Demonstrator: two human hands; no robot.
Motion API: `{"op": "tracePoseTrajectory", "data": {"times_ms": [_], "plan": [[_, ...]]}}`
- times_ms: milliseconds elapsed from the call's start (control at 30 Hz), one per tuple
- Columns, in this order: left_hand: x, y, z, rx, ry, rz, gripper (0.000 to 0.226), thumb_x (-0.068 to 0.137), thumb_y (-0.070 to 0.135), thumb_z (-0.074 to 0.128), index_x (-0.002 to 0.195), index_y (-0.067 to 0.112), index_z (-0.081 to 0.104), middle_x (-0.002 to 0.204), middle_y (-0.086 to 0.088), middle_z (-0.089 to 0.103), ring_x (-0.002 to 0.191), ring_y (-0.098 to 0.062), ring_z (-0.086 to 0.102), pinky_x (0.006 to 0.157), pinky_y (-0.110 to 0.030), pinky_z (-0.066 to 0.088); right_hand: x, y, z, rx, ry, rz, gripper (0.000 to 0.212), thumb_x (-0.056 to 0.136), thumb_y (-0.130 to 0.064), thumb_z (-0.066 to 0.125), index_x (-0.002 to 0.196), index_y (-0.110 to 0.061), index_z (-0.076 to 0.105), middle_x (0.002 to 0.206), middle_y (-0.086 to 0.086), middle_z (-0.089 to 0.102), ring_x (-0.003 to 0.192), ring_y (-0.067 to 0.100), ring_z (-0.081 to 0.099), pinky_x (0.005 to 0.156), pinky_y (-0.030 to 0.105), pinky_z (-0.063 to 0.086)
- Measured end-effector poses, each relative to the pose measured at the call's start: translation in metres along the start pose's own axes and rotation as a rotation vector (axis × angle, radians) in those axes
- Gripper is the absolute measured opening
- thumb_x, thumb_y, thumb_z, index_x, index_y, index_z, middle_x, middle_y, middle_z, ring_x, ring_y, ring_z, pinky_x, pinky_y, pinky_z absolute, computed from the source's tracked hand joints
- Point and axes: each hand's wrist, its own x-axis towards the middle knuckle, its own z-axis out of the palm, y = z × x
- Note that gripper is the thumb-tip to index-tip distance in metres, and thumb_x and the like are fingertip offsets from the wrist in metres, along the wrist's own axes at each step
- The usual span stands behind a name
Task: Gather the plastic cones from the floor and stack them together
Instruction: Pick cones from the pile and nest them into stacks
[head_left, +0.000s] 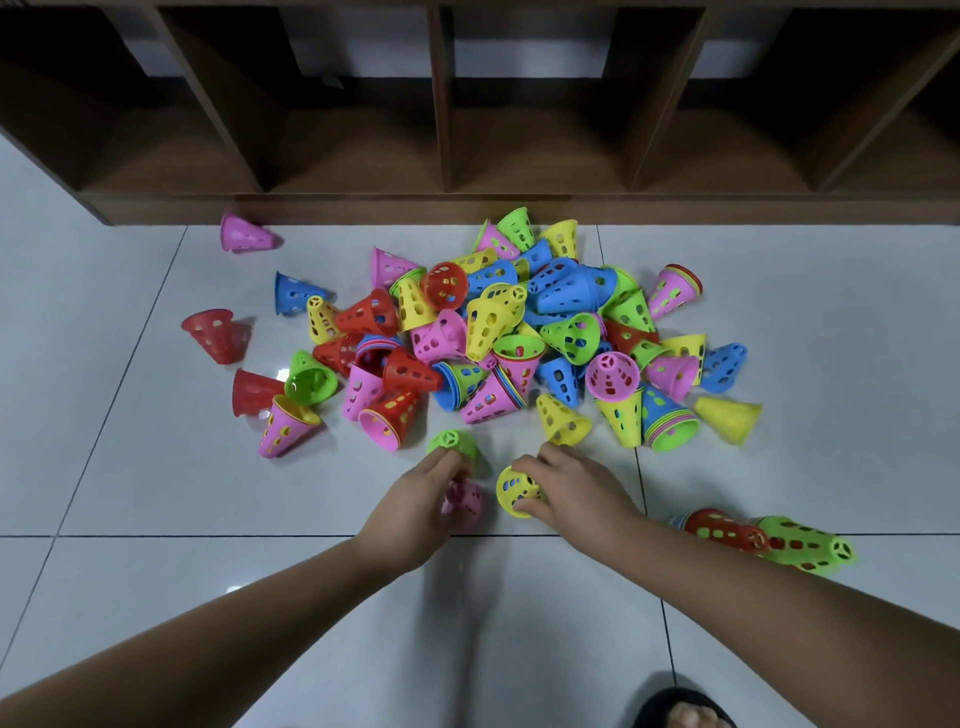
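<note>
Blurring beneath the left hand (415, 501), just in front of the pile of cones (509, 332), a pink cone (465, 503) is half hidden. That hand's curled fingers touch a green cone (453, 442), but I cannot tell what they grip. The right hand (576, 493) clasps a yellow cone (514, 492). A nested stack (769, 540) lies at the pile's front right. Behind the pile, the wooden shelf (441, 202) has dark cubbies.

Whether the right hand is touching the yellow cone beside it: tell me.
Touching. In the head view the right hand grips the yellow cone, fingers curled round its side.
</note>
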Motion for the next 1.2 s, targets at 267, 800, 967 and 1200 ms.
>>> {"op": "tracePoseTrajectory", "data": {"times_ms": [267,800,967,1200], "plan": [[0.011,0.001,-0.011,0.044,0.155,0.068,0.032,0.092,0.048,0.078,0.113,0.031,0.061,0.107,0.018,0.053,0.096,-0.003,0.057,0.078,-0.02,0.05,0.0,0.015,-0.005,0.012,0.198,0.005,0.055,0.098,-0.066,0.046,0.128,-0.024,0.064,0.114,0.0,0.063,0.106,0.023,0.059,0.082,0.039,0.054],[0.03,-0.036,-0.015,0.252,0.023,-0.028,0.054,0.083,0.041,0.089,0.13,0.024,0.067,0.116,0.004,0.064,0.105,-0.023,0.063,0.081,-0.036,0.056,0.017,0.047,-0.013,-0.243,0.037,0.113,0.046,0.093,-0.049,0.069,0.123,-0.014,0.062,0.117,0.012,0.064,0.109,0.034,0.059,0.092,0.044,0.049],[0.023,-0.032,-0.033,0.194,0.069,-0.073,0.051,0.083,0.048,0.087,0.126,0.026,0.07,0.116,0.007,0.068,0.102,-0.021,0.066,0.08,-0.035,0.056,0.016,0.045,-0.016,-0.314,-0.094,0.134,0.063,0.09,-0.055,0.068,0.14,-0.02,0.051,0.128,0.009,0.059,0.122,0.032,0.054,0.101,0.041,0.043],[-0.004,0.014,-0.057,0.071,0.22,-0.001,0.042,0.09,0.055,0.078,0.125,0.034,0.066,0.114,0.014,0.06,0.096,-0.01,0.061,0.082,-0.029,0.053,0.006,0.041,-0.033,0.077,0.056,0.297,0.052,0.088,-0.047,0.068,0.129,-0.019,0.054,0.114,0.009,0.061,0.106,0.032,0.06,0.084,0.041,0.052]]}}
